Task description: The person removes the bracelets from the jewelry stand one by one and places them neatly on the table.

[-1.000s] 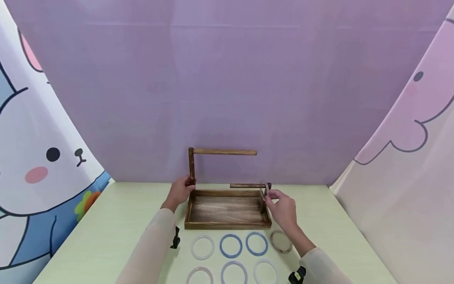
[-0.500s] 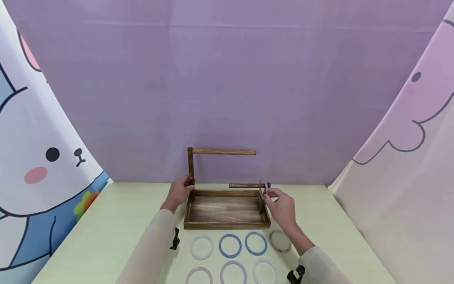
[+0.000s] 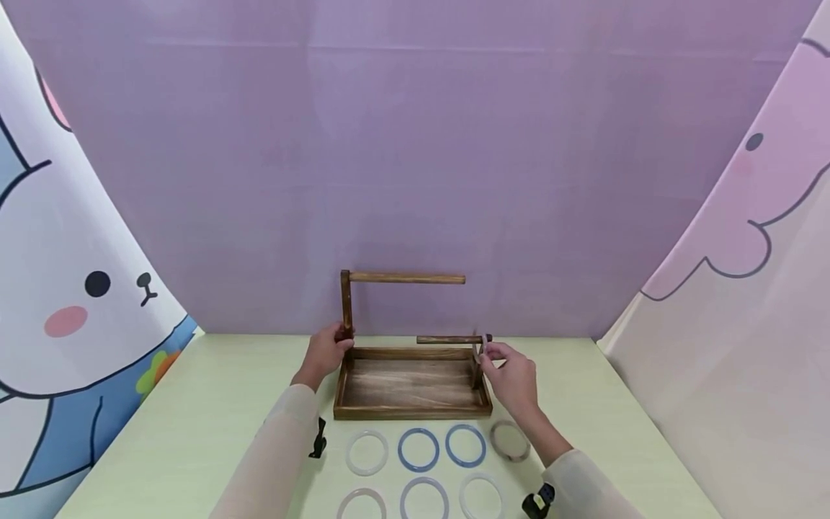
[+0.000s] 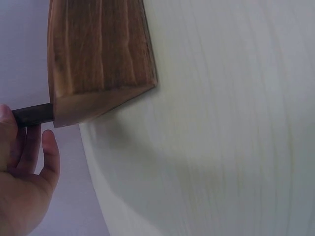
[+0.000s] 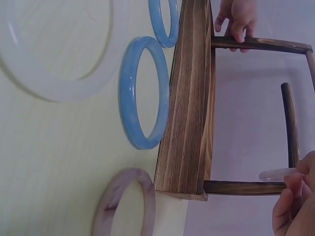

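Observation:
A brown wooden stand has a shallow tray (image 3: pixel 413 413) with a post at each end. From the tall left post (image 3: pixel 346 303) the upper bar (image 3: pixel 408 277) reaches right; the lower bar (image 3: pixel 447 339) reaches left from the short right post. My left hand (image 3: pixel 322 355) grips the left post just above the tray, thumb in front. With thumb and fingertips, my right hand (image 3: pixel 515 376) pinches a pale bangle (image 5: pixel 275 173) that is around the lower bar close to the right post. Fingers hide part of this bangle. The left wrist view shows the left hand (image 4: pixel 24 189) at the post.
Several bangles lie flat in two rows before the tray, among them two blue bangles (image 3: pixel 418 450) (image 3: pixel 465 445), a brownish mottled bangle (image 3: pixel 510 441) and a white bangle (image 3: pixel 367 453). A purple cloth (image 3: pixel 402 158) hangs behind the pale table (image 3: pixel 194 432).
The head view has shifted slightly, so everything sits a little further left in it. Both hands keep their holds on the post and the bangle.

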A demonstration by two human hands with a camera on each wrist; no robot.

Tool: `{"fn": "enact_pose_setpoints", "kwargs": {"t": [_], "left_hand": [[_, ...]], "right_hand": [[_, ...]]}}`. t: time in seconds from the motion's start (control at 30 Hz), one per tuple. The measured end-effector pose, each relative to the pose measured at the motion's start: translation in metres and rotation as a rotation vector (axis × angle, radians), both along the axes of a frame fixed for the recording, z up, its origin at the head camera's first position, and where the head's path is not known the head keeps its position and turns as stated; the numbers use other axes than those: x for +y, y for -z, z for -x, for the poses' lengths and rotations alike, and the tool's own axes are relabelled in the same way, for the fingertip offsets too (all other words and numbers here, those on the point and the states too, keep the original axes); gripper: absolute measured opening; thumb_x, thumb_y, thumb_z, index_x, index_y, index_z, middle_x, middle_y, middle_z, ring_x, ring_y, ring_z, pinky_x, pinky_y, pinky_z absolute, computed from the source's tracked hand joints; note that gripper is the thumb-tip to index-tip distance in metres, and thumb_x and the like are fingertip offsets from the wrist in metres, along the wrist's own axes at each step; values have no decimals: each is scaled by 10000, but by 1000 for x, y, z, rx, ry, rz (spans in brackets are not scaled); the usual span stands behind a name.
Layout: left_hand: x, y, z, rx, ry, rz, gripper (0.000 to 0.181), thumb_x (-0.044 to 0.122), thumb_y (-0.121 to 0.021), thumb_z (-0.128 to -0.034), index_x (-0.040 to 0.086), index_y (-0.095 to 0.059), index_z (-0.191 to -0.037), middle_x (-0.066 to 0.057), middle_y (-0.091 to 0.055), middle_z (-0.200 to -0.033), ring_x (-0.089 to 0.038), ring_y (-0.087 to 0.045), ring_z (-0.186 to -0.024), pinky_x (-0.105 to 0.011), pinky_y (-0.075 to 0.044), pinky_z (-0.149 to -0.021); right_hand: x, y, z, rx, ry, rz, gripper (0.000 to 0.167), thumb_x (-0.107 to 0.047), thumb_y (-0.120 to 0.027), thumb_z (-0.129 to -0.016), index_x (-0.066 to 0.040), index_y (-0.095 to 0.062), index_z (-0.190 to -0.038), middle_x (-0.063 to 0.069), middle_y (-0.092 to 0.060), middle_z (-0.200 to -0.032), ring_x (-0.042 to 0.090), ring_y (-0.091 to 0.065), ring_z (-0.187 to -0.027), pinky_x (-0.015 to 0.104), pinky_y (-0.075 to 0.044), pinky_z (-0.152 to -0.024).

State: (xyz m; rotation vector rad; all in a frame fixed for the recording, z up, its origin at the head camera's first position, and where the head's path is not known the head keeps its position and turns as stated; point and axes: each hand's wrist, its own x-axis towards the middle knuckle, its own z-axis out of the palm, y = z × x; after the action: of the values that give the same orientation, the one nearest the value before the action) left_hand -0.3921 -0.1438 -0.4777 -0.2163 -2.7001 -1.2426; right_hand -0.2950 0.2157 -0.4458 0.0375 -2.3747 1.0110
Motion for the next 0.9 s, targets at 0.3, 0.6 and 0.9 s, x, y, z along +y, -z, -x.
{"fn": "enact_pose_setpoints", "kwargs": {"t": [0.3,0.6,0.9], "left_hand": [[0,1,1,-16,-1,6,243,120,-638,-1007,12,-626,-1224,-223,-702,-1239,-392,-642,-1203,-530,-503,-1026],[4,-1,-4,-22,4,-18,247,107,-630,-1011,12,-629,-1239,-226,-697,-1238,-386,-640,-1198,-531,-511,-1011],[-1,0,1,-18,11,-1,253,134,-621,-1019,17,-616,-1244,-237,-686,-1264,-397,-633,-1207,-539,-510,-1008]], "right_hand": [[-2,1,0,15,1,5,115,-114,-757,-863,-112,-789,-973,54,-789,-824,-58,-445,-453,163,-332,-429],[-6,-1,-3,-15,6,-1,139,-122,-776,-858,-98,-787,-994,54,-787,-843,-12,-508,-509,187,-388,-477],[-12,-3,-1,28,-24,-6,126,-131,-783,-854,-94,-787,-975,38,-779,-808,44,-555,-551,200,-368,-454]]}}
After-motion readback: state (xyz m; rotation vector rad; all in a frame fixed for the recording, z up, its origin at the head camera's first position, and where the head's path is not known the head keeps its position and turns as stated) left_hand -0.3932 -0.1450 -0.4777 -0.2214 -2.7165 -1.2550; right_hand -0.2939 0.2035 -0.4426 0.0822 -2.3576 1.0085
